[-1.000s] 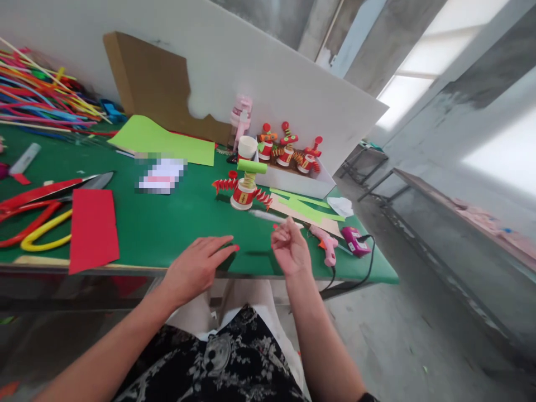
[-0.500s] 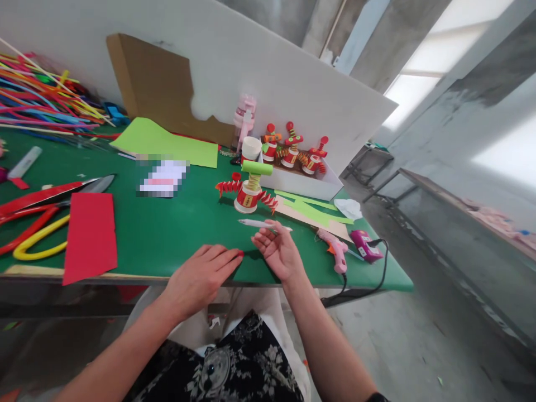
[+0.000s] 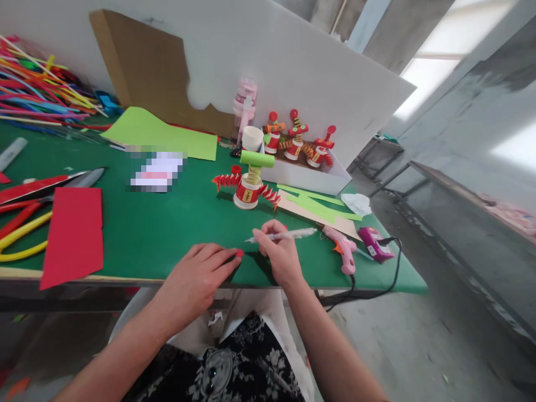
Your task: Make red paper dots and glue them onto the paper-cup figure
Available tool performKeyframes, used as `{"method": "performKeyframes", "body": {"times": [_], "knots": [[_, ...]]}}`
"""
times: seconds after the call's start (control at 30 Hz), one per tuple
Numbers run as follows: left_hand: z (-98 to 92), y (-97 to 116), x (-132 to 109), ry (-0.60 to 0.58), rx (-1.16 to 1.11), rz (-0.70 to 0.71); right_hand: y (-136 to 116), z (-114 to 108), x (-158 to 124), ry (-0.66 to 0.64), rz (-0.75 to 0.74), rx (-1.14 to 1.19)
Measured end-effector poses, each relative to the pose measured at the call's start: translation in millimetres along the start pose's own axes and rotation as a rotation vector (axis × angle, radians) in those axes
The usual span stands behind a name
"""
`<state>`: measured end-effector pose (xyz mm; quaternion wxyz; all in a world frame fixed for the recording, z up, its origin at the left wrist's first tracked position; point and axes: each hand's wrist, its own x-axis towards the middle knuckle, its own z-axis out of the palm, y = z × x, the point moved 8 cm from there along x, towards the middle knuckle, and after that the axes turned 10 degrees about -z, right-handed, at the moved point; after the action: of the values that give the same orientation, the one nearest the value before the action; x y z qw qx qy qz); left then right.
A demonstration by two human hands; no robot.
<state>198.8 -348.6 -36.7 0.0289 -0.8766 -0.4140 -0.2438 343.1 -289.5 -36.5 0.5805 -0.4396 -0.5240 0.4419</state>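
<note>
My left hand lies low over the front of the green table, fingertips closed on a small red paper disc. In my right hand is a white pen, gripped like for writing, its tip pointing left, just above the disc. Behind my hands stands a paper figure, with a red cup body, folded red arms, a spring neck and a green paper roll on top. A smaller red round piece sits by its left arm.
Scissors and red paper lie left. At right are a pink glue gun, a purple power box with cable, and paper strips. Behind stand a white box of similar figures, white cups and a pink bottle.
My right hand has turned the pen from lying loosely across its open fingers to a writing grip, tip near the red disc. My left hand stays almost in place. The view has shifted slightly.
</note>
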Motion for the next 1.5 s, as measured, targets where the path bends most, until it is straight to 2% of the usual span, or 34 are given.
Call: {"method": "performKeyframes", "body": {"times": [0.17,0.33,0.73,1.5], "knots": [[-2.2,1,-1,0.006,0.001,-0.031,0,8,0,-0.088,-0.024,-0.237],[-3.3,2,0,0.036,-0.002,-0.034,-3,6,-4,-0.041,-0.071,-0.368],[-5.7,2,1,0.056,-0.009,-0.028,-14,9,-7,-0.044,-0.169,-0.573],[-9.2,4,0,0.065,0.018,-0.007,-9,14,-6,-0.092,-0.179,-0.553]]}}
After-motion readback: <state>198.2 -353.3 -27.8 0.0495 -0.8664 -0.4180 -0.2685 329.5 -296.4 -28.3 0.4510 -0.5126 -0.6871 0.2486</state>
